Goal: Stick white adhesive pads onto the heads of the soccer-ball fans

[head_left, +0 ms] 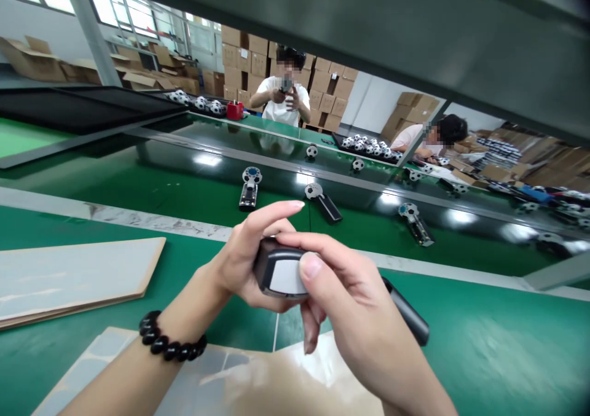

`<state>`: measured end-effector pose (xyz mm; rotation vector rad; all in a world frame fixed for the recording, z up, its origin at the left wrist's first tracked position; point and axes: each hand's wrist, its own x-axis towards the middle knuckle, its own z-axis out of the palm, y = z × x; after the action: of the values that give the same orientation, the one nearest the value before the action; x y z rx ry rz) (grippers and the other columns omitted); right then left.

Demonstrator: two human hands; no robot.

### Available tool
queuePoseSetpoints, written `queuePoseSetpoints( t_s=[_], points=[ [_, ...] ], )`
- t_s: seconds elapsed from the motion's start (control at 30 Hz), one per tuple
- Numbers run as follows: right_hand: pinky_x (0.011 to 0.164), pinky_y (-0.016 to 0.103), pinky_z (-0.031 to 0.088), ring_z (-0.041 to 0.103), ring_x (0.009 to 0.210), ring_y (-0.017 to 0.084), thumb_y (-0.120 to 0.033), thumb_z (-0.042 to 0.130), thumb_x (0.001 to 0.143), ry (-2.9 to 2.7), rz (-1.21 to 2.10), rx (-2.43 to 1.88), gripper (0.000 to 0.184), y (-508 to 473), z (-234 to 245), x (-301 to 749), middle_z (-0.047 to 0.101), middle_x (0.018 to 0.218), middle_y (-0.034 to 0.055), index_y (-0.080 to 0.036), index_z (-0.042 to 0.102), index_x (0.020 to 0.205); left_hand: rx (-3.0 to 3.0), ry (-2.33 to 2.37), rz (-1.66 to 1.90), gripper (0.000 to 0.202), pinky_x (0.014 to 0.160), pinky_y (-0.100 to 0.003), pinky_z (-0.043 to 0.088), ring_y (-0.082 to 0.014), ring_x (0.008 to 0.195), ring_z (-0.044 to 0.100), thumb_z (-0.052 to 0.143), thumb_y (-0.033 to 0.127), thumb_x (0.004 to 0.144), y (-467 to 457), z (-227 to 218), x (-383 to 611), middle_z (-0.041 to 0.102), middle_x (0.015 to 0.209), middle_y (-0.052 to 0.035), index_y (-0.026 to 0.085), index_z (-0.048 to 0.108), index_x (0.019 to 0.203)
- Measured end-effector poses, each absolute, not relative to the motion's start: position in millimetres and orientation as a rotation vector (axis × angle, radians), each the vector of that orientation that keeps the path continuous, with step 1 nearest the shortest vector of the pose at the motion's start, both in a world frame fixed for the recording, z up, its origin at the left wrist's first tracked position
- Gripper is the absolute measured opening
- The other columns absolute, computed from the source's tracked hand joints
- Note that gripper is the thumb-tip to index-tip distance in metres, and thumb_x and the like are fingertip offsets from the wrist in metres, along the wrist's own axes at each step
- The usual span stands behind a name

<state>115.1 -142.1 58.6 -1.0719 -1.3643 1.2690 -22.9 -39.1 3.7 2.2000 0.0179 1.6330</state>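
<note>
My left hand (246, 253) wraps round a small dark casing (265, 265) with a rounded end turned toward me; its index finger stretches out above. My right hand (354, 293) holds the same casing from the other side. The right thumb lies flat on a pale grey sticker or panel (283, 276) on the casing's end. A black handle (408, 314) shows beyond my right hand; I cannot tell whether it joins the casing. Below the hands lies a glossy backing sheet (267, 385) with pale stickers at its left part.
At left lies a stack of pale sticker sheets (78, 274). Across the green conveyor belt (203, 188) are several football-patterned devices (322, 201) with black handles. Two people (283, 96) sit beyond it, near trays of footballs (369, 145). A grey beam (369, 35) spans overhead.
</note>
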Motion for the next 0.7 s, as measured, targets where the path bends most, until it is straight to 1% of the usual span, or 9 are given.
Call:
queuePoseSetpoints(
  t_s=[0.13,0.2,0.27,0.33,0.4,0.47,0.53,0.6,0.7],
  points=[
    [0.049,0.019,0.052,0.056,0.048,0.009,-0.038,0.047,0.101,-1.382,1.372,-1.005,0.035,-142.1,57.8,123.6,0.055,0.055,-0.0072,-0.030,0.070,0.125,2.144,0.012,1.605,0.071,0.048,-0.024,0.054,-0.0168,0.057,0.063,0.066,0.039,0.086,-40.2,0.1,-22.9,0.066,0.076,-0.0027,0.026,0.037,0.150],
    [0.051,0.019,0.050,0.057,0.052,0.010,-0.035,0.053,0.099,-1.476,1.286,-1.066,0.029,-140.9,60.1,124.2,0.064,0.067,-0.0058,-0.033,0.070,0.122,2.176,0.039,1.557,0.074,0.050,-0.023,0.053,-0.0156,0.056,0.063,0.066,0.042,0.087,-37.4,-1.2,-26.0,0.064,0.076,-0.0014,0.026,0.034,0.152],
    [0.056,0.020,0.049,0.060,0.061,0.011,-0.032,0.066,0.093,-1.668,1.040,-1.228,0.024,-134.1,61.0,123.1,0.070,0.082,-0.0051,-0.033,0.068,0.116,2.307,0.107,1.429,0.080,0.057,-0.024,0.057,-0.0162,0.063,0.066,0.066,0.044,0.089,-31.2,-2.0,-30.8,0.066,0.084,-0.0024,0.029,0.025,0.156],
    [0.061,0.023,0.049,0.065,0.068,0.015,-0.030,0.073,0.088,-1.844,0.734,-1.400,0.029,-118.5,56.9,122.5,0.073,0.087,-0.0042,-0.031,0.066,0.115,2.497,0.292,1.283,0.084,0.075,-0.031,0.062,-0.0210,0.084,0.072,0.062,0.040,0.092,-21.9,-3.3,-36.1,0.069,0.106,-0.0090,0.030,0.012,0.160],
    [0.070,0.028,0.050,0.069,0.078,0.020,-0.030,0.069,0.092,-1.902,0.516,-1.523,0.032,-93.2,46.2,124.5,0.075,0.090,-0.0010,-0.028,0.063,0.123,2.641,0.621,1.156,0.084,0.096,-0.045,0.058,-0.0312,0.118,0.066,0.059,0.036,0.093,-11.4,-6.4,-41.1,0.059,0.137,-0.0190,0.027,0.010,0.161],
    [0.079,0.034,0.052,0.071,0.090,0.024,-0.030,0.065,0.096,-1.889,0.428,-1.614,0.039,-61.3,30.8,130.6,0.075,0.101,0.0036,-0.026,0.057,0.134,2.682,0.987,0.979,0.081,0.108,-0.059,0.048,-0.0415,0.139,0.048,0.062,0.039,0.090,-2.1,-11.3,-46.2,0.043,0.154,-0.0247,0.021,0.024,0.158],
    [0.087,0.041,0.054,0.070,0.098,0.025,-0.032,0.065,0.098,-1.890,0.379,-1.728,0.047,-28.8,14.3,141.6,0.072,0.113,0.0072,-0.024,0.052,0.142,2.673,1.172,0.769,0.075,0.109,-0.065,0.044,-0.0462,0.144,0.041,0.065,0.048,0.087,3.8,-16.3,-51.5,0.040,0.156,-0.0252,0.017,0.041,0.151],
    [0.092,0.049,0.055,0.068,0.106,0.027,-0.037,0.067,0.097,-1.857,0.344,-1.874,0.051,-1.1,-0.2,158.3,0.067,0.126,0.0100,-0.021,0.051,0.143,2.669,1.196,0.646,0.066,0.108,-0.064,0.047,-0.0447,0.140,0.046,0.062,0.053,0.089,5.6,-19.3,-56.4,0.048,0.152,-0.0225,0.018,0.052,0.144],
    [0.099,0.056,0.052,0.061,0.121,0.032,-0.035,0.068,0.097,-1.695,0.282,-2.113,0.045,25.7,-14.0,192.0,0.057,0.141,0.0119,-0.020,0.056,0.137,2.683,1.182,0.593,0.056,0.106,-0.059,0.050,-0.0397,0.134,0.054,0.056,0.050,0.094,3.8,-19.0,-60.3,0.056,0.146,-0.0187,0.019,0.055,0.141]
  ],
)
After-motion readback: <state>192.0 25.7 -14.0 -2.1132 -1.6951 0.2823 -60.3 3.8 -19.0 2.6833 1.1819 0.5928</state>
